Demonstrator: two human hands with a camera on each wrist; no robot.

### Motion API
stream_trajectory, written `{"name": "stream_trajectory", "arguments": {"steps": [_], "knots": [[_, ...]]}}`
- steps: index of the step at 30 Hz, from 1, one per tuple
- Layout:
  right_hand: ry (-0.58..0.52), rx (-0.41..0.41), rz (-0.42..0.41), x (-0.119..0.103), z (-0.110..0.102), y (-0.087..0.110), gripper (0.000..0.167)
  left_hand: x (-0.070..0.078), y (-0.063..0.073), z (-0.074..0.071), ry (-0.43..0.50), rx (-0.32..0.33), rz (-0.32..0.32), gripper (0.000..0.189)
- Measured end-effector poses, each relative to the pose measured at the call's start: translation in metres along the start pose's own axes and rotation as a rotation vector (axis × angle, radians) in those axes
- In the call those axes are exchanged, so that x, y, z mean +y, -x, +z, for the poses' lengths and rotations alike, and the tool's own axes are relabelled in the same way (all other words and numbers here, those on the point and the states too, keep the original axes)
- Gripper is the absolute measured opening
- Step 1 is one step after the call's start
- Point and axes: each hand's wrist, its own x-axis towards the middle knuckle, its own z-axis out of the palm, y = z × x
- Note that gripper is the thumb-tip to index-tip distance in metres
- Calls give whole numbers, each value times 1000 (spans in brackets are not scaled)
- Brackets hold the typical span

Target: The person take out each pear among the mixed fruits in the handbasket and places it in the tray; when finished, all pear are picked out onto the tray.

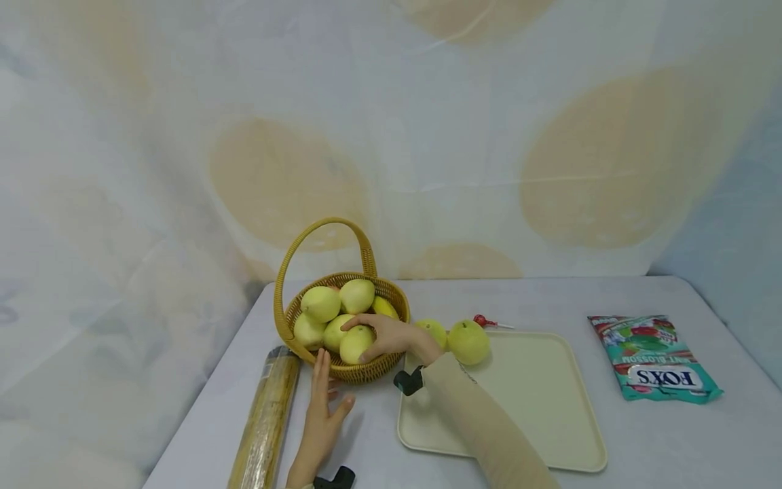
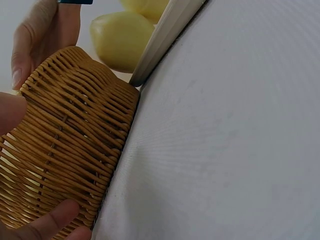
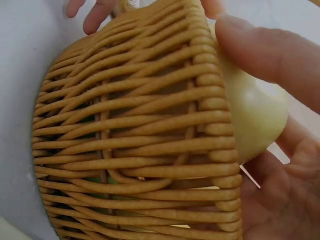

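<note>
Several pale yellow-green pears fill a brown wicker basket (image 1: 366, 372) with a tall handle, at the table's back left. My right hand (image 1: 387, 334) reaches over the basket's right rim, thumb and fingers curled round the front pear (image 1: 356, 346). In the right wrist view that pear (image 3: 257, 115) sits just inside the woven rim, between thumb and fingers. My left hand (image 1: 324, 414) is at the basket's front left with fingers extended, fingertips right at the woven wall. The left wrist view has its fingers (image 2: 50, 220) against the wicker.
A beige tray (image 1: 537, 407) lies right of the basket, with two more pears (image 1: 469, 342) at its back left corner. Behind it is a red lollipop (image 1: 482, 320). A Fox's candy bag (image 1: 654, 356) lies far right. A long clear-wrapped yellow-brown package (image 1: 265, 414) lies left.
</note>
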Motion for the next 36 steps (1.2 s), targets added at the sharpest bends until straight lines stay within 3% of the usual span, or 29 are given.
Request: {"name": "stream_trajectory", "arguments": {"steps": [9,17,21,27,36], "knots": [[1,61,-42,-2,5,2,65,0,0,-1,-17,11,6,86],[-98,183,-67,1,7,6,59,0,1,-1,-6,13,0,87],[-216,243,-80,2,7,11,50,-1,0,0,-6,14,4,86],[-352,345,-174,3,4,24,38,-2,0,1,-1,14,8,86],[-405,414,-284,9,-18,48,34,-1,1,2,-8,16,7,87]]}}
